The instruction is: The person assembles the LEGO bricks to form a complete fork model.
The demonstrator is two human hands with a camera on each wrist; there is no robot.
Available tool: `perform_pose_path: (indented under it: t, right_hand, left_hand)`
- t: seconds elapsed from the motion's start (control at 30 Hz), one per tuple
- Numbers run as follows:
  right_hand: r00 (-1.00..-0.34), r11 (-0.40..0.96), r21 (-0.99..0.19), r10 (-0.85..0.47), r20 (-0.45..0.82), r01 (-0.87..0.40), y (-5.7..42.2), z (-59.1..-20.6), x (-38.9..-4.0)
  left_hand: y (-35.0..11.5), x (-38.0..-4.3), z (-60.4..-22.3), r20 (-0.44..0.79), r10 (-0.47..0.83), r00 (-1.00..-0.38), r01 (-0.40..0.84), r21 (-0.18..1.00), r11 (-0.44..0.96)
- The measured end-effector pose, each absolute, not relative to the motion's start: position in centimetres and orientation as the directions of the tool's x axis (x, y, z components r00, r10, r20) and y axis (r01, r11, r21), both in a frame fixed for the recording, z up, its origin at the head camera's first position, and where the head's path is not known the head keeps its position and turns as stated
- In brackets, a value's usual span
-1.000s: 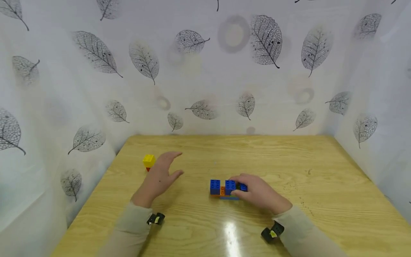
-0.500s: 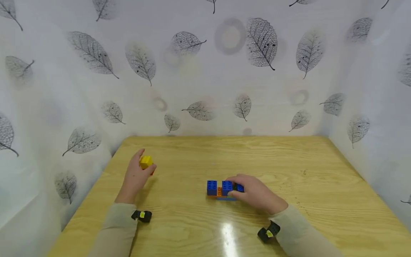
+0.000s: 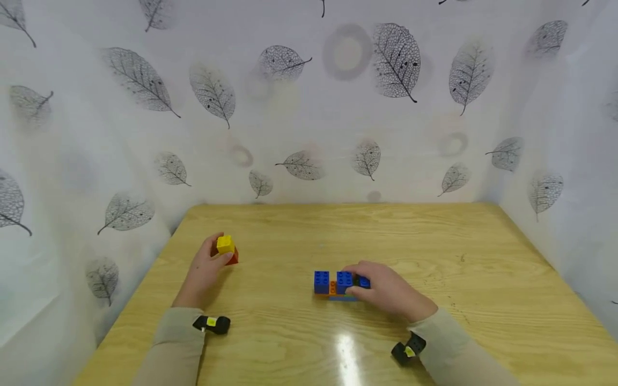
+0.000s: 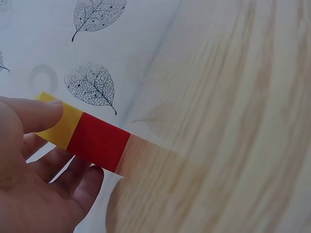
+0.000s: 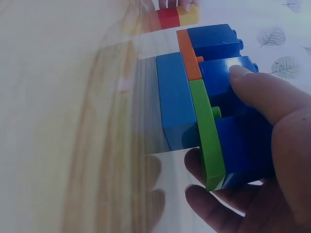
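At the table's left side, my left hand (image 3: 205,268) holds a yellow toy building brick (image 3: 225,244) stacked on a red brick (image 4: 98,141). Its thumb lies across the yellow brick in the left wrist view, fingers curled behind. My right hand (image 3: 386,287) grips a built piece near the middle of the table, thumb on its middle blue brick (image 5: 226,73). Other dark blue bricks (image 3: 322,281) sit at either end. They stand on an orange plate (image 5: 188,53) and a green plate (image 5: 206,131), over a lighter blue brick (image 5: 176,99). Fingers partly hide the right end.
The wooden table (image 3: 299,230) runs back to a white curtain (image 3: 309,118) printed with grey leaves, which also hangs at both sides. Each wrist wears a small black camera (image 3: 212,324). A bright reflection shows on the tabletop near the front.
My left hand has moved left from beside the yellow and red bricks and closed around them; the stack has turned slightly. My right hand stays at the built piece.
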State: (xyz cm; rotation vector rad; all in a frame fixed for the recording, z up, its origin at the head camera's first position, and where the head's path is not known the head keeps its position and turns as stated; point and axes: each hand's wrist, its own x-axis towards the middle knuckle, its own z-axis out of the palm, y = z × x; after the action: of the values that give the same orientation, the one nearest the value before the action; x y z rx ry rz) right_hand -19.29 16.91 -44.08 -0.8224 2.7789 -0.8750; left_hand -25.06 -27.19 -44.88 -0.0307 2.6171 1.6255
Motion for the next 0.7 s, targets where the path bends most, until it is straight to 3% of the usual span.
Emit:
perform_pose_path:
  t: [0.33, 0.7]
  right_hand:
    - [-0.845, 0.690, -0.548, -0.532, 0.058, -0.472, 16.9, -43.8, -19.2]
    - [-0.859, 0.653, -0.623, -0.508, 0.060, -0.430, 17.2, -43.6, -18.9]
  left_hand:
    - [-26.8, -25.3, -45.3, -0.059, -0.033, -0.998, -0.068, 0.897, 0.436]
    - [-23.7, -24.5, -45.3, -0.080, 0.137, -0.987, -0.021, 0.922, 0.387]
